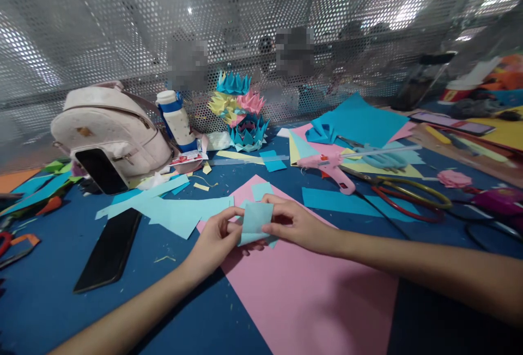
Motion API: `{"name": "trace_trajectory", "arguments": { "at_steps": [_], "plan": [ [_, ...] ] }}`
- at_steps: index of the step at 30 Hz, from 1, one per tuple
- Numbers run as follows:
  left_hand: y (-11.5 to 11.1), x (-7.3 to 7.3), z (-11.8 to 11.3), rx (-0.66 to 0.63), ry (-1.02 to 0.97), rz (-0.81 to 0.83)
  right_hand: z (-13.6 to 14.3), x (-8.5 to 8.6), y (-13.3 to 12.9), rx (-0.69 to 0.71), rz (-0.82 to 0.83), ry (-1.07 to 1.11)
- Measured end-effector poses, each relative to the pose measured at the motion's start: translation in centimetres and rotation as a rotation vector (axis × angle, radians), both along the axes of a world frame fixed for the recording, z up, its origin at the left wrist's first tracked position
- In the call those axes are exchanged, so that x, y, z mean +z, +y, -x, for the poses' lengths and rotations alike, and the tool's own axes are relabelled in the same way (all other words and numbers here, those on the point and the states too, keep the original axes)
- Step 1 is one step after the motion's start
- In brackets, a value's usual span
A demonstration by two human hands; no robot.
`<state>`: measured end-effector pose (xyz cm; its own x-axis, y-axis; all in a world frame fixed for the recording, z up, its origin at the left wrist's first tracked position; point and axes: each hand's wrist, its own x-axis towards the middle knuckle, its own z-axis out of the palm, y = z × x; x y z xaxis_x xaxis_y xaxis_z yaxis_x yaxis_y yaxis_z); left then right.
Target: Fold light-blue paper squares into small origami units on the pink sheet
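Note:
A small light-blue square of paper (257,218) is held up between my two hands, above a large pink sheet (318,295). My left hand (220,235) grips its left edge, thumb in front and fingers partly hidden behind. At the right edge, my right hand (294,221) pinches the paper between thumb and fingers. Another light-blue piece (262,190) lies on the pink sheet just beyond. Light-blue offcuts (175,213) spread to the left of my hands.
A pink glue gun (330,167) with a clear stick and large scissors (400,191) lie right. Folded paper flowers (245,110) stand behind. Leftward are a dark phone (110,249), a pale backpack (110,126), another phone (102,170) leaning on it, and a bottle (175,118). Perforated metal (261,17) closes the back.

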<state>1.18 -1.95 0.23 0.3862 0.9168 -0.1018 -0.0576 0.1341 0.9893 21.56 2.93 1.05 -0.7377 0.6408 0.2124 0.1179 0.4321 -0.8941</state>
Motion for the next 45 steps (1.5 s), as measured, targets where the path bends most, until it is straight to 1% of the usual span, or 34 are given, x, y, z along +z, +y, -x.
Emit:
{"name": "trace_trajectory", "arguments": {
  "at_steps": [3,5,8,12,17,21,26,31,33,36,38,41,45],
  "plan": [
    [0.1,-0.1,0.2,-0.011,0.039,-0.033,-0.1,0.1,0.0,0.012,0.008,0.038],
    [0.2,-0.2,0.4,0.026,0.108,-0.068,-0.2,0.1,0.0,0.015,-0.009,0.058],
    [0.3,-0.3,0.6,0.089,0.194,-0.098,-0.3,0.1,0.0,0.069,-0.034,0.035],
    [0.5,-0.2,0.7,0.112,0.208,-0.086,-0.3,0.1,0.0,0.122,-0.067,0.015],
    [0.5,0.1,0.6,0.182,0.209,-0.064,-0.2,0.1,-0.1,0.112,-0.093,-0.012],
    [0.4,0.2,0.6,0.208,0.185,-0.041,-0.1,0.2,-0.1,0.099,-0.152,-0.038],
    [0.3,0.1,0.5,0.191,0.156,-0.026,-0.1,0.1,-0.1,0.095,-0.144,-0.027],
    [0.1,0.7,0.1,0.116,0.100,-0.006,-0.1,-0.2,-0.1,-0.010,-0.078,-0.057],
    [0.0,0.9,0.0,0.107,0.115,-0.048,-0.1,-0.3,-0.1,-0.030,-0.080,-0.069],
    [-0.2,0.7,0.0,0.110,0.149,-0.116,0.0,-0.2,0.0,-0.033,-0.114,-0.086],
    [-0.3,0.3,0.0,0.081,0.126,-0.074,0.0,-0.1,0.0,-0.043,-0.134,-0.095],
    [-0.4,-0.2,-0.4,0.040,0.058,0.035,0.0,-0.1,0.0,-0.050,-0.146,-0.089],
    [-0.4,-0.5,-0.9,0.104,0.116,0.055,0.1,-0.3,0.1,-0.017,-0.129,-0.069]
  ]
}}
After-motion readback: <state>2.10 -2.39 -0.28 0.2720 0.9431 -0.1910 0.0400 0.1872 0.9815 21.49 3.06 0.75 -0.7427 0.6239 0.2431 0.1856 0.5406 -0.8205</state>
